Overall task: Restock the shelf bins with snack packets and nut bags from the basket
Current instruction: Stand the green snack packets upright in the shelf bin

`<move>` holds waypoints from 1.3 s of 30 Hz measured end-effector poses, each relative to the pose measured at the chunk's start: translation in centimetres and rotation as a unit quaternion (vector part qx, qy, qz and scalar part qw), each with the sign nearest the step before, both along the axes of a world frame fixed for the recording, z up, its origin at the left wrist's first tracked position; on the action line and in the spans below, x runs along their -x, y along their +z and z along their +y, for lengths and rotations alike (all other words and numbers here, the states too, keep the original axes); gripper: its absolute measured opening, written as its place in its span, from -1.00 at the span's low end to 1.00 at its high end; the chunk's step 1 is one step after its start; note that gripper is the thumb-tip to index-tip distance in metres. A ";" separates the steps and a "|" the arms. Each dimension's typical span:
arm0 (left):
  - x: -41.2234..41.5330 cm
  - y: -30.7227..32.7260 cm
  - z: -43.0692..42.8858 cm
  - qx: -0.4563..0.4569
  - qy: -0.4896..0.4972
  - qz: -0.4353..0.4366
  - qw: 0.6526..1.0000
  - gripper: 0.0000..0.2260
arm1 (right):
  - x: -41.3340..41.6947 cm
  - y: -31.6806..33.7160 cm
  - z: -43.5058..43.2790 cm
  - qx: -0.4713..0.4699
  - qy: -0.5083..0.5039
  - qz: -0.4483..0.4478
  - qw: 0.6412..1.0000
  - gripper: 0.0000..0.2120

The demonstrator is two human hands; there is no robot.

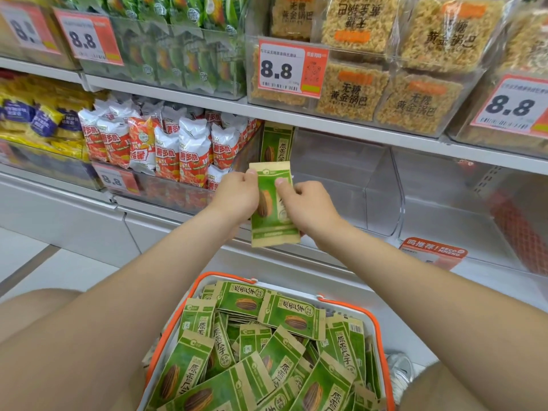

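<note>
1. Both hands hold one green sunflower-seed packet upright, just in front of the clear shelf bin. The left hand pinches its upper left edge and the right hand grips its right side. The fingers of both are clamped on the packet.
2. A matching packet already stands against the bin's left wall. Use it as the guide and set this one upright, face out, close against it.
3. Raise the packet's bottom edge above the bin's front lip before pushing it in, or it may catch and fold.
4. Let go with one hand first, and steady the packet with the other until it stands.
5. Keep clear of the red-and-white snack packets in the bin to the left.
6. The basket below is heaped with the same packets, so most of the job seems to remain. Build tight rows from the left wall outward.
</note>
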State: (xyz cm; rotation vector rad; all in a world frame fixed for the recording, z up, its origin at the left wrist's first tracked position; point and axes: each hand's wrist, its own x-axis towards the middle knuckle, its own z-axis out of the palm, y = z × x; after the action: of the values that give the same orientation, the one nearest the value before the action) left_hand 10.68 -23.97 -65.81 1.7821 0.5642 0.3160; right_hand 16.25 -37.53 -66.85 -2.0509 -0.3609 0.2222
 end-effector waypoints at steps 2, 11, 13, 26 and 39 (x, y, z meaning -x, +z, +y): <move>-0.2 0.2 0.6 -0.218 -0.027 0.018 0.975 -0.62 | -1.8 0.3 0.7 -0.045 -0.039 0.022 0.998 -0.51; -1.3 -0.5 5.0 -0.655 -0.231 0.119 0.710 -0.73 | -9.6 -0.9 2.5 -0.071 -0.127 0.033 0.989 -0.48; -1.6 -0.6 5.4 -0.628 -0.273 0.137 0.716 -0.74 | -10.4 -1.6 3.0 -0.053 -0.088 0.046 0.994 -0.60; -2.6 -0.6 5.2 -0.588 -0.276 0.129 0.749 -0.82 | -12.1 -4.0 6.1 0.127 0.026 0.223 0.966 -0.78; -2.6 -0.9 5.0 -0.589 -0.274 0.122 0.751 -0.86 | -11.4 -4.2 7.8 -0.004 0.044 0.242 0.969 -0.68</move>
State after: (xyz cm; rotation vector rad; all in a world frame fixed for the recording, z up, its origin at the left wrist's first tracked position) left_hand 13.30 -19.00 -66.69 3.1471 -0.1138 -0.0294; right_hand 27.63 -29.71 -71.01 -1.8961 -0.1473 0.7563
